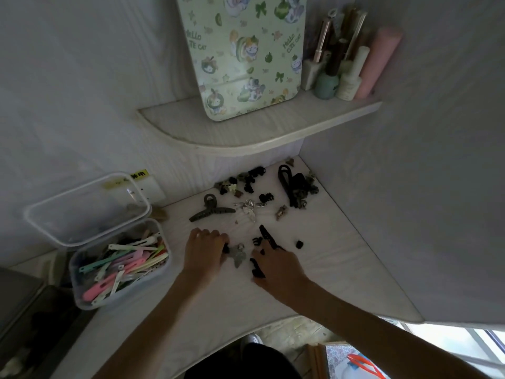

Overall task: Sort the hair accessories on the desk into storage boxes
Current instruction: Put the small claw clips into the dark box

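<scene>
My left hand [203, 248] lies palm-down on the desk [341, 269], fingers curled over a small dark clip and touching a grey bow-shaped clip [238, 255] at its 3 o'clock; whether I truly have hold of the dark one I cannot tell. My right hand [276, 265] is curled round black claw clips [266, 236], one sticking out past my fingers toward 11 o'clock, another under my thumb.

These clips look light and stiff, hard plastic with sprung jaws, likely to skate on the smooth desktop. I judge they are best pinched across the body or by the two rear tabs, not by the teeth, which may snap or snag one another. The small ones should gather several to a handful.

Counting what lies loose: one big grey claw clip [211, 210] at 12 o'clock from my left hand, one silver metal clip [250, 207] just beside it, one lone black mini clip [299, 244] at 3 o'clock from my right hand, one brownish small clip [281, 212], and one black looped band [285, 181] with a dark heap at the far corner. The cluster of tiny dark clips [243, 183] at 12 o'clock is too tangled to count.

Two clear boxes sit at 9 o'clock: one box [120, 262] heaped with pastel snap clips, the other box [87, 207] behind it nearly bare.
</scene>
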Demonstrator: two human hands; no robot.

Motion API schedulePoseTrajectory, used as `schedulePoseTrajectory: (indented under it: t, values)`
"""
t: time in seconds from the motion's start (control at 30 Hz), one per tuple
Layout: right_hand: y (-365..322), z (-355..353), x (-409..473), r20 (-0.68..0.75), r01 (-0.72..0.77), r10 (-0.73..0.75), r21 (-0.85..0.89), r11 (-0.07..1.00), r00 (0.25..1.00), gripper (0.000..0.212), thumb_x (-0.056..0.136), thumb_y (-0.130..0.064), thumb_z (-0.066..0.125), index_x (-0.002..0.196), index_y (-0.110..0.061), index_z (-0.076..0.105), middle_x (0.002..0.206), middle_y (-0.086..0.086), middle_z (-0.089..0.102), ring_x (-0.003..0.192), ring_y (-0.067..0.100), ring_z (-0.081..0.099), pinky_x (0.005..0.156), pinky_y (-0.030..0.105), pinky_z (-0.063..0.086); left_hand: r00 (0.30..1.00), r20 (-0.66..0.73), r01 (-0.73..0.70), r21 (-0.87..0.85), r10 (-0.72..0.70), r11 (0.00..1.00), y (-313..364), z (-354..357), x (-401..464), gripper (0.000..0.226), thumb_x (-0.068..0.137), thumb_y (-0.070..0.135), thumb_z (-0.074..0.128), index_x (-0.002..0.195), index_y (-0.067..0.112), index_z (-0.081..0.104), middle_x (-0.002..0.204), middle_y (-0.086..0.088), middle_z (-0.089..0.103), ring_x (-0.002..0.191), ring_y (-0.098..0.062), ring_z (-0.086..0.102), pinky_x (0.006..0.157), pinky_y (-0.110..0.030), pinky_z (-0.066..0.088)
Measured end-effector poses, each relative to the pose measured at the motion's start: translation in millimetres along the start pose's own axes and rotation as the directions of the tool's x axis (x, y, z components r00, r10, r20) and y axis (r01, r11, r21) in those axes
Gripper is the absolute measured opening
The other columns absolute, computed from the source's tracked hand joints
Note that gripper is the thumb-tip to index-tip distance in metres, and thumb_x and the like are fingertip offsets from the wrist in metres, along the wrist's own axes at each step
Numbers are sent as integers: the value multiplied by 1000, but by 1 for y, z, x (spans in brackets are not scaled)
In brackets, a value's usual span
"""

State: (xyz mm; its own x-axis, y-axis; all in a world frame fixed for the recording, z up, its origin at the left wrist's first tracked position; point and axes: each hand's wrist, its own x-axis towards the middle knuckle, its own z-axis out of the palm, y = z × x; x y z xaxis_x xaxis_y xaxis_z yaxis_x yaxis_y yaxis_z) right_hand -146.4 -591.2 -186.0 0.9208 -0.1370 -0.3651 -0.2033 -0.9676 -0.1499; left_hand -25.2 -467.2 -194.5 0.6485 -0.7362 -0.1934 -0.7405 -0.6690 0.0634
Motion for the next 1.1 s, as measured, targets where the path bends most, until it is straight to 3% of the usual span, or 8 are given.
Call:
schedulePoseTrajectory:
  t: [0.1, 0.33, 0.43, 0.53, 0.7, 0.87, 0.97, 1.1]
  values:
    - [6, 9, 7, -53, -2, 3, 8, 1000, 999, 53, 88, -32, 56, 135, -14, 36, 145, 14, 28, 114, 30, 48, 79, 36, 48, 999, -3, 46, -45, -46, 998, -10, -2, -4, 25, 92, 31, 48, 116, 27, 55, 113, 5, 65, 110, -15, 56, 113, -34, 20]
    - [38, 4, 2, -128, 88, 4, 709, 700, 992, 44, 88, -10, 58, 130, -23, 52, 132, -9, 48, 107, 0, 48, 79, 0, 40, 987, -64, 113, -359, -145, 926, -26, 0, -9, 24, 91, 29, 53, 114, 22, 55, 100, 2, 70, 88, -17, 66, 105, -38, 35]
    - [40, 4, -6, -84, 52, 25, 799, 599, 996, 41, 90, -11, 56, 128, -27, 53, 133, -17, 35, 110, 1, 49, 78, -1, 43, 970, -156, 105, -426, -188, 899, -20, -7, -6, 27, 93, 29, 51, 118, 20, 56, 101, -2, 70, 82, -18, 67, 92, -34, 44]
    - [49, 3, -10, -23, -4, 43, 840, 543, 999, 39, 90, -7, 53, 121, -30, 58, 132, -7, 48, 95, 5, 58, 78, 6, 47, 992, -95, 28, -483, -84, 875, -3, -11, 1, 33, 96, 19, 44, 128, 24, 48, 109, -1, 58, 84, -9, 57, 74, -20, 42]
    - [57, -6, -5, -22, -5, 28, 696, 718, 999, 39, 92, -9, 49, 129, -21, 49, 131, -1, 52, 95, -2, 52, 78, -1, 38, 990, 34, -125, -283, 140, 951, 29, 5, 9, 33, 96, 34, 40, 124, 17, 43, 118, -4, 47, 103, -19, 45, 86, -29, 40]
    - [57, -17, -2, -40, 131, -125, 320, 938, 991, 41, 93, -18, 50, 134, -23, 46, 136, 1, 51, 111, 18, 56, 91, 26, 44, 983, 40, -170, -200, 181, 965, 26, 16, 11, 41, 91, 42, 51, 122, 16, 47, 120, -2, 54, 107, -19, 51, 87, -29, 40]
    - [60, -17, -8, -89, 190, -174, 233, 954, 981, 36, 91, -22, 55, 127, -23, 53, 140, 0, 38, 108, 17, 54, 84, 27, 46, 986, -49, -168, -238, 161, 957, 23, 17, 11, 38, 92, 43, 47, 118, 15, 51, 113, -2, 57, 101, -19, 54, 83, -30, 41]
    - [68, -15, -20, -156, 195, -143, 397, 897, 977, 32, 86, -31, 62, 117, -27, 58, 132, -11, 33, 108, 8, 48, 83, 16, 47, 988, -106, -134, -268, 109, 954, 23, 14, 20, 34, 96, 38, 41, 118, 14, 47, 114, -2, 52, 100, -19, 50, 82, -30, 43]
